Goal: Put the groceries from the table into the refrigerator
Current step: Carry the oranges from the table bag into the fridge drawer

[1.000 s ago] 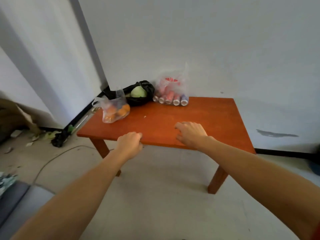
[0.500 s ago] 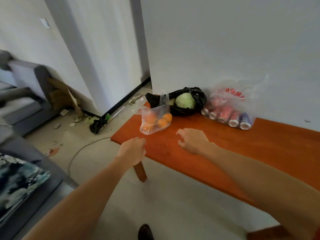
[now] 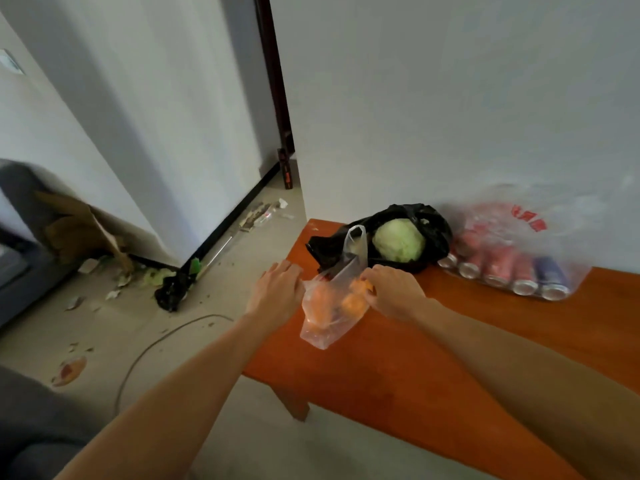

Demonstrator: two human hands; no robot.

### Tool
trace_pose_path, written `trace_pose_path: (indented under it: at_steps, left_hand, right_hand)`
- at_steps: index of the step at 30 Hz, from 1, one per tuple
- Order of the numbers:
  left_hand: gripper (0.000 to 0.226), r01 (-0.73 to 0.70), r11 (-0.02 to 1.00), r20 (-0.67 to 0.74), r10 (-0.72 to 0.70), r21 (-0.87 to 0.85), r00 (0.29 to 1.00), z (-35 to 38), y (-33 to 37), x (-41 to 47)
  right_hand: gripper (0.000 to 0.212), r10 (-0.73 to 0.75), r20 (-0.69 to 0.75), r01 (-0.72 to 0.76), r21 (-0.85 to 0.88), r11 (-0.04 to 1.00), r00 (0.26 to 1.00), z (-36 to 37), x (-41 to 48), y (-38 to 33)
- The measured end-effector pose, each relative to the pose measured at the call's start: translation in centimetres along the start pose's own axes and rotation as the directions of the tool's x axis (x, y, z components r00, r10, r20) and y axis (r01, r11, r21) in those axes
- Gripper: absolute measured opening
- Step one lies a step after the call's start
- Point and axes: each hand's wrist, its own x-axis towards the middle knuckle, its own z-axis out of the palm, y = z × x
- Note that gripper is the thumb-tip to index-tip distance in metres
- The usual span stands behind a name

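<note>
The clear bag of oranges (image 3: 330,306) sits near the desk's (image 3: 433,358) left edge, between both hands. The left hand (image 3: 277,294) rests fairly straight fingers against it, its grip open and holding nothing. The right hand (image 3: 394,292) curls onto the plastic, seemingly pinching it, though blur hides the fingertips. At the far left corner a cabbage (image 3: 400,240) lies in a black bag (image 3: 438,226), and bagged cans (image 3: 512,268) line the far edge. All three lots are on the desk, none put away yet.
</note>
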Motion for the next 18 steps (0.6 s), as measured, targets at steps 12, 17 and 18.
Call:
trace_pose_path:
  at_steps: [12, 17, 18]
  left_hand:
    - [0.040, -0.080, 0.996, 0.479, 0.083, -0.027, 0.874, 8.6, -4.0, 6.6]
    - [0.021, -0.231, 0.970, 0.472, 0.237, -0.073, 0.849, 9.6, -1.7, 10.3]
    - [0.021, -0.283, 0.954, 0.468, 0.294, -0.097, 0.833, 9.8, -0.7, 11.1]
  right_hand:
    - [0.029, -0.161, 0.310, 0.154, 0.048, 0.987, 0.937, 8.1, 10.0, 2.1]
    - [0.039, -0.106, 0.444, 0.084, 0.070, 0.994, 0.890, 8.6, 6.6, 4.8]
    - [0.042, -0.080, 0.444, 0.046, 0.087, 0.995, 0.892, 8.7, 6.1, 5.4]
